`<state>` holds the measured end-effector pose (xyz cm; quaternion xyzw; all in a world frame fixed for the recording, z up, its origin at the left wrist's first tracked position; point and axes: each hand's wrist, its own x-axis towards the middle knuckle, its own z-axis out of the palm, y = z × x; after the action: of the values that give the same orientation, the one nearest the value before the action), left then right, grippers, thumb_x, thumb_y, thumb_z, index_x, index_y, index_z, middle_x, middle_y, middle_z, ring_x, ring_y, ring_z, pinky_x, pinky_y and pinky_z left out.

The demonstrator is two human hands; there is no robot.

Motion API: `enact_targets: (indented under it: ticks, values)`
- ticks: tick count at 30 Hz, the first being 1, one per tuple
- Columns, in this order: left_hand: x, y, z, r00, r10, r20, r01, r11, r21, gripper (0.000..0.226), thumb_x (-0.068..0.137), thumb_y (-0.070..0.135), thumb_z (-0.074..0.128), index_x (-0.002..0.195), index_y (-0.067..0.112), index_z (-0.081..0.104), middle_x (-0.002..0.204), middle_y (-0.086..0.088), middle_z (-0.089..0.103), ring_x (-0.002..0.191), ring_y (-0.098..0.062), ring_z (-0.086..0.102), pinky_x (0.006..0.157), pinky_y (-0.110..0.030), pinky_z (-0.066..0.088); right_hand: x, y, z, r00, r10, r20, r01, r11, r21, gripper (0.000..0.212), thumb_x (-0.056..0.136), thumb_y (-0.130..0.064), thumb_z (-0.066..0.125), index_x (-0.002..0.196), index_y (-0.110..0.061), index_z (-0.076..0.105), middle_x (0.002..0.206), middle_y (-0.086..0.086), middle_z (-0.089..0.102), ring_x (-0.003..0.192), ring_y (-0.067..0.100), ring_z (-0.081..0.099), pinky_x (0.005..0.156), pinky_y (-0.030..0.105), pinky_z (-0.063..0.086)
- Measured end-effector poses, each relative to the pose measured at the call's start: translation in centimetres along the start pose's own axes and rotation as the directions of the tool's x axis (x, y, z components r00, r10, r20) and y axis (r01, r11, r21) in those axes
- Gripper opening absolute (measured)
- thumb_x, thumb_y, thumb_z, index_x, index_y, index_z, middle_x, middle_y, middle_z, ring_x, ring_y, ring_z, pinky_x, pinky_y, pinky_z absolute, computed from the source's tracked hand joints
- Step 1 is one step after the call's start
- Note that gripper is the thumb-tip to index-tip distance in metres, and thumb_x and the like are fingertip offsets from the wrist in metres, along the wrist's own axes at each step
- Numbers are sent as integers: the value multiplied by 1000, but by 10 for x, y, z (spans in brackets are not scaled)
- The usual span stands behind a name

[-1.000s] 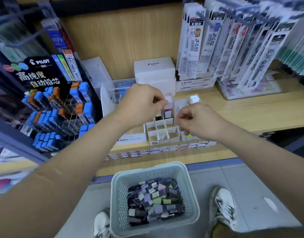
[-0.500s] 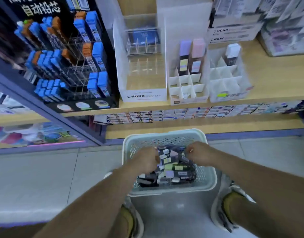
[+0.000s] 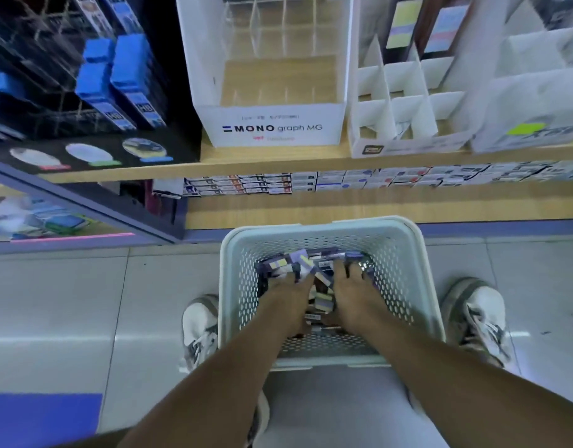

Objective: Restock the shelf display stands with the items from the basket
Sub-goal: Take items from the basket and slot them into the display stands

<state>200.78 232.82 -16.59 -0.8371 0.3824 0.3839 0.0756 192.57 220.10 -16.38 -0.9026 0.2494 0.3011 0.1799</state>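
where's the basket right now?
Head view, bottom centre: the basket sits on the floor between the left shoe and right shoe, in front of the shelf.

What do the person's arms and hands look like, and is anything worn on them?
The left forearm and right forearm are bare right to the frame edge, with no sleeve in view. The left hand and right hand wear no gloves. No watch, bracelet or ring shows on the visible parts, though the fingertips are partly hidden.
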Motion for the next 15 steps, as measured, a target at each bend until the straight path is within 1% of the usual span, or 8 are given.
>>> enact_targets:
  ticks: [2, 3, 5, 6, 8, 10, 13, 15]
  values:
    - [-2, -3, -4, 1000, -4, -11, 3, 1000, -28, 106, 64, 47, 81, 145, 14, 21, 141, -16, 35, 121, -38, 45, 98, -45, 44, -4, 1, 1, 997, -74, 34, 72, 996, 49, 90, 77, -40, 76, 142, -20, 17, 134, 15, 40, 108, 38, 57, 81, 43, 52]
    - [-4, -4, -5, 1000, -6, 0, 6, 999, -52, 102, 64, 45, 82, 143, 11, 27, 139, -15, 36, 119, -35, 48, 96, -43, 45, -7, 2, 0, 992, -107, 70, 100, 991, 85, 85, 78, -42, 75, 140, -21, 22, 131, 14, 44, 103, 36, 59, 79, 42, 53]
    - [-10, -8, -8, 999, 5, 46, -3, 999, -53, 92, 69, 40, 81, 139, 6, 33, 139, -14, 37, 121, -32, 46, 96, -40, 45, -6, 4, -7, 976, -167, 138, 144, 976, 165, 78, 79, -39, 75, 139, -21, 29, 127, 13, 52, 99, 33, 60, 79, 41, 53]
    - [-12, -10, -9, 998, 13, 62, -9, 998, -59, 84, 72, 35, 78, 138, 6, 35, 140, -14, 36, 123, -31, 45, 97, -40, 45, -4, 5, -13, 969, -178, 173, 138, 966, 219, 76, 80, -36, 75, 140, -21, 32, 127, 12, 55, 102, 31, 60, 83, 40, 53]
    - [-15, -11, -10, 997, 9, 70, -4, 998, -64, 62, 82, 22, 69, 135, 8, 42, 141, -14, 35, 120, -31, 47, 98, -39, 45, -1, 6, -29, 950, -178, 256, 87, 940, 331, 78, 83, -31, 75, 147, -18, 32, 140, 10, 52, 117, 28, 56, 96, 38, 48]
    - [-17, -8, -10, 998, 0, 60, -4, 998, 58, 46, 88, 14, 60, 132, 6, 47, 138, -15, 40, 120, -30, 47, 98, -39, 44, -3, 7, -43, 930, -162, 331, 24, 923, 383, 80, 87, -32, 71, 152, -15, 27, 151, 8, 41, 130, 26, 47, 105, 34, 41]
    - [-18, 0, -12, 999, -21, 27, 15, 979, 202, 34, 89, 11, 56, 123, 8, 55, 127, -15, 51, 112, -30, 55, 90, -39, 47, -10, 8, -57, 916, -132, 379, -70, 877, 475, 71, 93, -34, 62, 152, -14, 27, 154, 6, 35, 134, 25, 42, 105, 31, 36]
    - [-17, -1, -14, 999, -28, -16, 31, 964, 265, 28, 88, 8, 55, 115, 10, 60, 115, -11, 63, 103, -28, 62, 85, -37, 50, -14, 9, -60, 924, -103, 369, -128, 825, 550, 57, 97, -32, 55, 147, -14, 35, 148, 7, 42, 129, 26, 46, 103, 31, 37]
